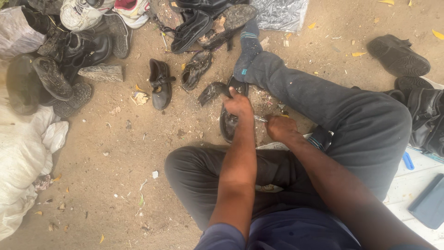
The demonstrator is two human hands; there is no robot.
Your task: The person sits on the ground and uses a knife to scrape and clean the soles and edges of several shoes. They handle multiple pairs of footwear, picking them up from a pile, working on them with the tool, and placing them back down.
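Note:
I sit on sandy ground with my legs folded. My left hand (pixel 238 104) presses down on a worn black shoe (pixel 228 124) lying on the ground between my legs, and pulls back a loose flap (pixel 210 91) of it. My right hand (pixel 280 128) is closed on a small metal tool (pixel 260 119) whose tip points at the shoe, just beside my left hand. My sock-covered foot (pixel 248 51) rests beyond the shoe.
A heap of black shoes and boots (pixel 69 51) lies at the upper left, with a small strap shoe (pixel 160 83) and a sole (pixel 195 69) nearer. White sacks (pixel 23 153) sit at the left edge. More black footwear (pixel 397 55) lies at the right, and a blue tray (pixel 430 203) on white boards.

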